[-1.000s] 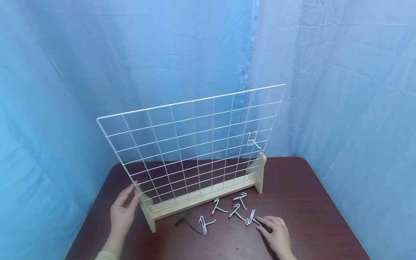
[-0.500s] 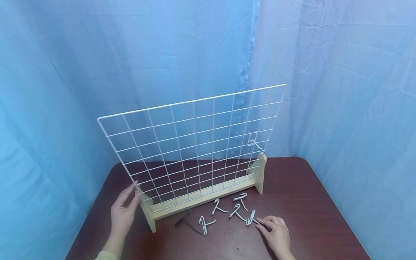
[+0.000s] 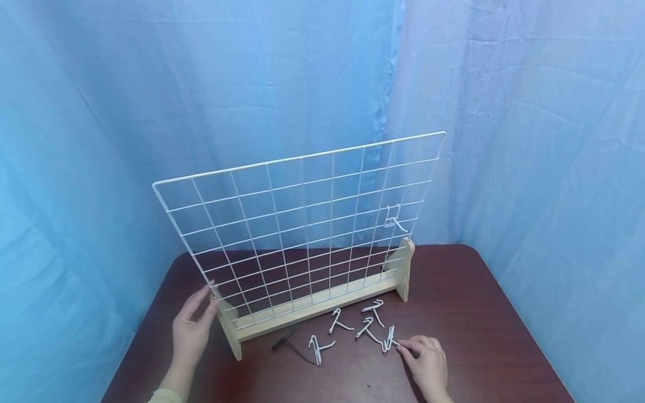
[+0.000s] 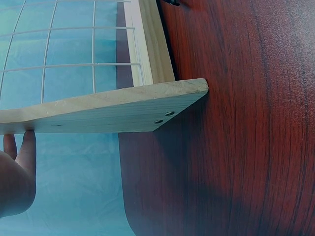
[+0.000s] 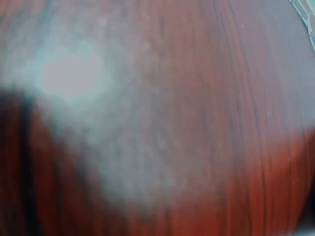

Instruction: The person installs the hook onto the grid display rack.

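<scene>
A white wire grid panel (image 3: 302, 224) stands tilted in a wooden stand (image 3: 317, 305). At the stand's left end, my left hand (image 3: 190, 324) holds the wooden side piece between thumb and fingers; in the left wrist view, fingertips (image 4: 27, 147) meet its outer face. My right hand (image 3: 425, 358), low over the table, pinches the prong of a white wire hook (image 3: 389, 339) between thumb and forefinger. Another white hook (image 3: 397, 219) hangs on the grid near its right side. The right wrist view shows mostly tabletop, with that hand out of sight.
Several loose white hooks (image 3: 316, 350) lie on the dark red wooden table (image 3: 478, 336) in front of the stand. A black hook-like piece (image 3: 284, 338) with a thin stem lies close to the stand's left foot. Blue curtains (image 3: 227, 84) hang behind and at both sides.
Almost nothing moves. The right hand shifts very slightly left, and the hook it pinches turns a little. The left hand stays at the stand's end.
</scene>
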Action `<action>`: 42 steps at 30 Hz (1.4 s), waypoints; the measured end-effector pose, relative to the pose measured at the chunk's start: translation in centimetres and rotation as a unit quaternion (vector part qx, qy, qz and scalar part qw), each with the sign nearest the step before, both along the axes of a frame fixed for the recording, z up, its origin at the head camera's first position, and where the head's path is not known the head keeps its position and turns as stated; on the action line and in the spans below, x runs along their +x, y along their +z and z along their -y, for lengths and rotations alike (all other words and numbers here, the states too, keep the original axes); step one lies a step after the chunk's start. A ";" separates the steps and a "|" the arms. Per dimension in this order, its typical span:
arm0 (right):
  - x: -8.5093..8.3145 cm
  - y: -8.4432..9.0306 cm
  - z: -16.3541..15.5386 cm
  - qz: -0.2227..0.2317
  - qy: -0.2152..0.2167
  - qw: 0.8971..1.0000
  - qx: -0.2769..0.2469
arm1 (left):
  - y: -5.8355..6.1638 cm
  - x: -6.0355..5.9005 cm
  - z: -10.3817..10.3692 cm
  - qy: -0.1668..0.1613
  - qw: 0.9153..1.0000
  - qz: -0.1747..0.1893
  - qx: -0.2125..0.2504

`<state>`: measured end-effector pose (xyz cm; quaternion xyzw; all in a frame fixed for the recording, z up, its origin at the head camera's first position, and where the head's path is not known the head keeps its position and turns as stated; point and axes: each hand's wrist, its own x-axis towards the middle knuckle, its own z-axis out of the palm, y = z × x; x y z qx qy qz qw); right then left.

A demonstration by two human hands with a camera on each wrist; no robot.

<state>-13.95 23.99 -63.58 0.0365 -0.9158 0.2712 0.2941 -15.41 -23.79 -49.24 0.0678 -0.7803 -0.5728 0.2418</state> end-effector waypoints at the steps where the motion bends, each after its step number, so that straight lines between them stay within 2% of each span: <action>1: 0.0 0.0 0.0 -0.001 0.000 1.000 -0.002 | 0.0 0.0 0.0 0.000 1.000 0.000 -0.001; 8: -0.2 -0.1 0.5 -0.003 -0.006 1.000 -0.013 | 0.0 0.1 0.0 -0.002 1.000 -0.006 0.007; 16: -0.3 0.6 1.0 0.026 -0.026 0.999 -0.031 | -0.1 0.0 -0.1 0.000 1.000 -0.006 0.008; 31: -0.8 2.4 0.6 -0.044 0.008 0.999 -0.032 | 0.1 0.1 -0.1 -0.001 1.000 -0.002 0.005; 39: -1.4 4.0 1.0 -0.085 0.022 0.995 -0.055 | 0.0 0.0 0.0 0.001 1.000 0.002 0.005; 42: -1.7 4.7 1.4 -0.095 0.031 0.992 -0.079 | -0.1 0.0 0.1 0.004 1.000 0.010 0.001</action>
